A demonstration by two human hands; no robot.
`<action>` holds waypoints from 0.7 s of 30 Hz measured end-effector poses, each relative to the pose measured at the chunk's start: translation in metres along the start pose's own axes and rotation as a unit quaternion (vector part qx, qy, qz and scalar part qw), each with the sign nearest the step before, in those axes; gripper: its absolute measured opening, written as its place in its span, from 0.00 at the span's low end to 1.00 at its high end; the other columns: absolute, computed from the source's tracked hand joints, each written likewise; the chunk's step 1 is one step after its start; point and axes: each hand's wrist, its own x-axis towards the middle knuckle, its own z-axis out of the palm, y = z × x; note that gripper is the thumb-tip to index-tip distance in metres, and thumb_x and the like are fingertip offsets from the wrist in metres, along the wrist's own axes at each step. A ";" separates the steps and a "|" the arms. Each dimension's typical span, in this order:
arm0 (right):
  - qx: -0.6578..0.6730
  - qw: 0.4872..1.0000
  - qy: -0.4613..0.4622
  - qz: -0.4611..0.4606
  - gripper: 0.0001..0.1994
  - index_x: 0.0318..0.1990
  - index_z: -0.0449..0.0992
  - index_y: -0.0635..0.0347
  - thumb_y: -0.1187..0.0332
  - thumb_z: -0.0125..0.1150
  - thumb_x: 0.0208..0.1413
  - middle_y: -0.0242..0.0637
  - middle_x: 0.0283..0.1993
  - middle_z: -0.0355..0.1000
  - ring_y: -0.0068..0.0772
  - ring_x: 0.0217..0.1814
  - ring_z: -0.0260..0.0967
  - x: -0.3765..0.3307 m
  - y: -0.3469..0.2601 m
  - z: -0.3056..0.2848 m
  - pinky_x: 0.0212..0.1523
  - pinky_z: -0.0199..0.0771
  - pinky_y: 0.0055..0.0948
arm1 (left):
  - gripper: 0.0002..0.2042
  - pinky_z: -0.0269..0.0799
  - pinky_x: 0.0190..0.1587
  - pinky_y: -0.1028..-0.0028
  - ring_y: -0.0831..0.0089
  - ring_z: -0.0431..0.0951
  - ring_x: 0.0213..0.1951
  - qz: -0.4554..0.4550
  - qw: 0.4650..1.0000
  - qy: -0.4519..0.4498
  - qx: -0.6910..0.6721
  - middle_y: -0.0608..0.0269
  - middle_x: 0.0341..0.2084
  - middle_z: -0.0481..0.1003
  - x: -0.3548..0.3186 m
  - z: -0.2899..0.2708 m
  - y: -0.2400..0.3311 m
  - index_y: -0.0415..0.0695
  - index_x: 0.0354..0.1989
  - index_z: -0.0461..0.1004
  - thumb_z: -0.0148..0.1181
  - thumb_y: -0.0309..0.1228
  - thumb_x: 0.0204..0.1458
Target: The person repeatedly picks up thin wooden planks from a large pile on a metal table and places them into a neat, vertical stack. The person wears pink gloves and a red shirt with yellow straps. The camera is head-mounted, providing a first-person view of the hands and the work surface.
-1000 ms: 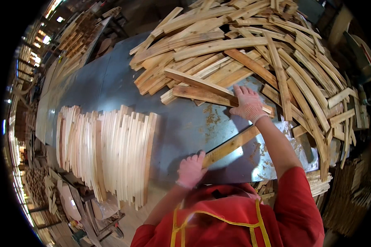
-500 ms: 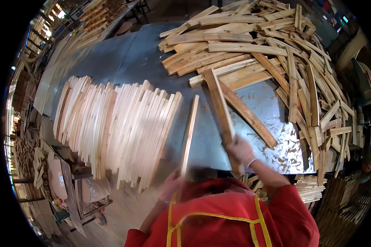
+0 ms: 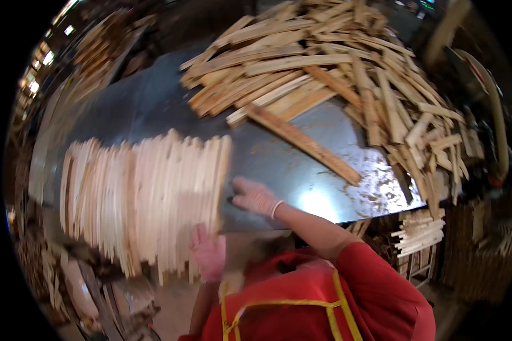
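A row of pale wooden strips [image 3: 170, 199] lies side by side on the left part of the metal table [image 3: 256, 162]. My left hand [image 3: 206, 253], in a pinkish glove, is at the near ends of the rightmost strips, with its fingers stretched out toward them. Just right of the row, my right hand [image 3: 255, 197], also gloved, hovers over or rests on the metal; which of the two I cannot tell. Its fingers point left and stand apart, with no strip in them. A small dark spot shows at its fingertips, too blurred to name.
A big jumbled pile of wooden boards [image 3: 301, 48] covers the far and right side of the table. One brown board [image 3: 307, 145] juts from it toward me. Below the right table edge stands a stack of pale strips [image 3: 418, 233]. More stacked wood [image 3: 102, 48] is at the far left.
The strip in my left hand and the board in my right hand are no longer held. My right hand has moved left toward the row. The whole view has shifted.
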 end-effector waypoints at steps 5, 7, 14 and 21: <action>-0.372 0.878 0.291 0.080 0.29 0.56 0.72 0.56 0.56 0.73 0.48 0.58 0.48 0.77 0.62 0.53 0.77 -0.033 0.113 -0.186 0.56 0.76 0.56 | 0.36 0.64 0.69 0.47 0.42 0.69 0.67 0.044 0.997 -0.067 0.002 0.43 0.68 0.69 -0.007 0.010 0.040 0.41 0.70 0.69 0.71 0.42 0.52; -0.320 0.918 0.179 0.150 0.34 0.60 0.70 0.57 0.52 0.73 0.48 0.56 0.50 0.77 0.63 0.53 0.77 -0.044 0.127 -0.188 0.58 0.78 0.54 | 0.37 0.64 0.69 0.48 0.42 0.69 0.67 0.061 0.992 -0.109 -0.009 0.44 0.68 0.69 0.000 0.023 0.070 0.42 0.70 0.69 0.72 0.42 0.52; -0.238 0.951 0.164 0.112 0.25 0.50 0.76 0.58 0.48 0.68 0.53 0.50 0.51 0.77 0.55 0.56 0.76 -0.059 0.086 -0.240 0.58 0.77 0.48 | 0.44 0.64 0.69 0.49 0.43 0.68 0.68 0.000 0.984 -0.174 -0.039 0.45 0.71 0.64 0.037 0.079 0.156 0.43 0.74 0.63 0.74 0.46 0.50; -0.399 0.757 0.404 0.324 0.37 0.67 0.68 0.63 0.57 0.73 0.51 0.54 0.55 0.78 0.51 0.56 0.79 -0.065 0.264 -0.362 0.57 0.79 0.47 | 0.43 0.68 0.67 0.49 0.41 0.69 0.67 0.051 0.994 -0.099 -0.012 0.44 0.73 0.60 0.069 0.121 0.170 0.42 0.74 0.60 0.72 0.38 0.48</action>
